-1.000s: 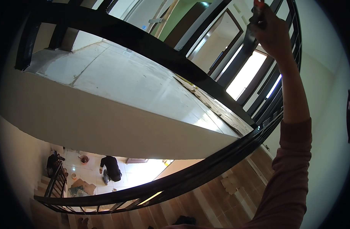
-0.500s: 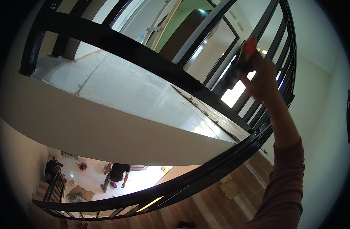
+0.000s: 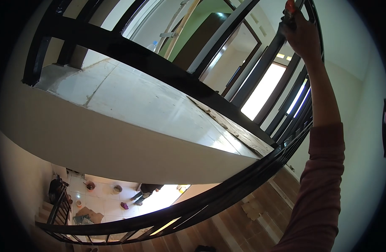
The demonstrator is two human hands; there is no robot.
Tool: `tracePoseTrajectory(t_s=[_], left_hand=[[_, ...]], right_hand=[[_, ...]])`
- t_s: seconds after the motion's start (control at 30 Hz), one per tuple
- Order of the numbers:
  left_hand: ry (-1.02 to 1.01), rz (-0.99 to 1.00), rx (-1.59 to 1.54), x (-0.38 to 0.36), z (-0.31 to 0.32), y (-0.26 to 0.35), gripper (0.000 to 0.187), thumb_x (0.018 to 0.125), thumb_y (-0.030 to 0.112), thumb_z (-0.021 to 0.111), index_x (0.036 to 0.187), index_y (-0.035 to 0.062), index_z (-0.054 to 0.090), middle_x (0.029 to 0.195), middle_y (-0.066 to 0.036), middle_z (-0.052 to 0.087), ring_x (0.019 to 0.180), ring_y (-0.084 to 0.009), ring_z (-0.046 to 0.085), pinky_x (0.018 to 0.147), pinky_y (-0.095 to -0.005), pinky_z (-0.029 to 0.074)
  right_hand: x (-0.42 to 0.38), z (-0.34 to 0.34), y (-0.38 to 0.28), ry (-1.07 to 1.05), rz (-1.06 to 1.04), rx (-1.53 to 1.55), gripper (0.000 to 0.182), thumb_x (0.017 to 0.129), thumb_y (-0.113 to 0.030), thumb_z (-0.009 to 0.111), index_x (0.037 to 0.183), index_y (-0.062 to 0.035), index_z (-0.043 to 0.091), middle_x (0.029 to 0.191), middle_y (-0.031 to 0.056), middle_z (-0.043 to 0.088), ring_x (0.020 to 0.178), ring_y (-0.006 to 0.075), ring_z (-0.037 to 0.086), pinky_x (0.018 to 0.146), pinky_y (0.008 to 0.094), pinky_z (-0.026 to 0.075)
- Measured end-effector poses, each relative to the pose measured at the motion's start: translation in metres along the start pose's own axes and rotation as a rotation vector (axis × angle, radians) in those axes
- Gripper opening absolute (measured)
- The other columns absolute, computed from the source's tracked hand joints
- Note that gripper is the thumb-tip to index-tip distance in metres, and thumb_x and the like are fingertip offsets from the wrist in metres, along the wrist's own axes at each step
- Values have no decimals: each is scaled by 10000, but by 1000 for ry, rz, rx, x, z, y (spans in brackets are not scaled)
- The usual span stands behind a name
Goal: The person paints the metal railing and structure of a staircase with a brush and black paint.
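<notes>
My right hand (image 3: 304, 35) is raised high at the upper right, its fingers wrapped round a small tool with a red end (image 3: 290, 6). The rest of the tool is dark and mostly covered by the fingers, so I cannot tell its kind. The hand is at a slanting bar (image 3: 281, 35) of the black metal railing (image 3: 159, 59), overlapping it in this view. My arm, in a dark reddish sleeve, reaches up from the bottom right. My left hand is out of view.
A curved black handrail (image 3: 226, 191) sweeps across below, beside brown stair treads (image 3: 226, 227). Beyond the railing is a pale tiled landing (image 3: 130, 96) with a wooden ladder (image 3: 176, 38). On the floor far below are a person (image 3: 146, 193), buckets (image 3: 117, 189) and cardboard (image 3: 92, 215).
My right hand has moved up and slightly right along the railing, still holding the red-ended tool. Below, the person has moved to the right, uncovering a bucket.
</notes>
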State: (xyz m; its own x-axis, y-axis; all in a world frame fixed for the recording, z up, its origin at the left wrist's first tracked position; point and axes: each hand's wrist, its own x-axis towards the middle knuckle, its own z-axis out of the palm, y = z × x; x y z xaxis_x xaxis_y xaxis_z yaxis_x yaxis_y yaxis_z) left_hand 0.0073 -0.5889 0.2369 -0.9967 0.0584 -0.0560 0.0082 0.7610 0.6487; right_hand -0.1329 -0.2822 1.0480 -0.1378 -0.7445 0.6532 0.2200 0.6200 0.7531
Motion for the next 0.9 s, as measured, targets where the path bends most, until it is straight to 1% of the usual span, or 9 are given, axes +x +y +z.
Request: tracePoseTrajectory(t_s=[0.13, 0.23, 0.33, 0.47, 0.53, 0.6, 0.7, 0.8, 0.9], left_hand=[[9, 3, -4, -2, 2, -1, 602, 701, 304, 674, 1225, 104, 455, 1212, -146, 467, 1167, -306, 393, 948, -383, 365], [16, 8, -9, -3, 3, -2, 603, 701, 307, 674, 1224, 101, 455, 1212, -146, 466, 1165, -305, 395, 946, -383, 367], [37, 18, 3, -5, 4, -2, 603, 701, 310, 674, 1222, 99, 455, 1211, -147, 466, 1163, -305, 396, 944, -382, 370], [46, 36, -2, -3, 5, -7, 605, 703, 306, 672, 1225, 93, 453, 1225, -141, 459, 1164, -306, 395, 947, -379, 367], [3, 4, -21, -2, 1, -2, 605, 707, 306, 669, 1229, 92, 450, 1228, -142, 457, 1167, -304, 392, 949, -380, 365], [-40, -34, -38, -3, -4, 2, 605, 712, 306, 666, 1233, 92, 446, 1230, -144, 454, 1169, -303, 390, 951, -381, 363], [-26, -42, -19, -7, 0, -3, 604, 718, 303, 661, 1239, 91, 441, 1237, -144, 448, 1176, -298, 382, 957, -381, 356], [-46, -66, 27, -6, 0, -5, 603, 722, 299, 658, 1243, 90, 438, 1252, -141, 437, 1189, -293, 366, 964, -380, 347], [-30, -58, 4, -7, 2, -4, 596, 721, 293, 657, 1237, 85, 441, 1253, -146, 434, 1195, -294, 359, 968, -379, 343]], right_hand=[[-10, 10, -27, -85, -283, -217, 273, 726, -67, 593, 994, -62, 540, 802, 130, 634, 684, 265, 636, 655, 348, 512], [-19, 6, -47, -371, -247, 222, 359, 706, -53, 612, 1050, -50, 511, 824, 123, 641, 707, 244, 646, 669, 321, 517], [-4, 4, -28, -114, -131, 337, 417, 711, -59, 626, 1101, -56, 476, 838, 115, 646, 716, 226, 650, 640, 308, 516], [-13, 7, -41, -98, -487, -30, 388, 715, -17, 583, 1090, -65, 496, 788, 151, 628, 662, 282, 630, 594, 363, 505], [-23, 11, -50, -387, -390, 80, 340, 714, -35, 588, 1048, -49, 522, 750, 150, 624, 653, 292, 626, 612, 363, 503], [-22, 3, -55, -274, -280, 390, 362, 701, -58, 616, 1050, -36, 520, 752, 144, 629, 659, 273, 637, 608, 354, 510], [-7, 2, -39, -166, -204, 141, 364, 699, -41, 610, 1052, -38, 523, 764, 140, 633, 675, 264, 641, 637, 345, 517], [-24, 17, -50, -225, -445, -1, 339, 699, -15, 589, 1031, -47, 535, 765, 143, 630, 676, 274, 636, 640, 345, 517], [-43, 0, -79, -405, -217, 466, 380, 666, 10, 626, 1031, -31, 529, 769, 129, 632, 701, 235, 640, 669, 324, 509]])
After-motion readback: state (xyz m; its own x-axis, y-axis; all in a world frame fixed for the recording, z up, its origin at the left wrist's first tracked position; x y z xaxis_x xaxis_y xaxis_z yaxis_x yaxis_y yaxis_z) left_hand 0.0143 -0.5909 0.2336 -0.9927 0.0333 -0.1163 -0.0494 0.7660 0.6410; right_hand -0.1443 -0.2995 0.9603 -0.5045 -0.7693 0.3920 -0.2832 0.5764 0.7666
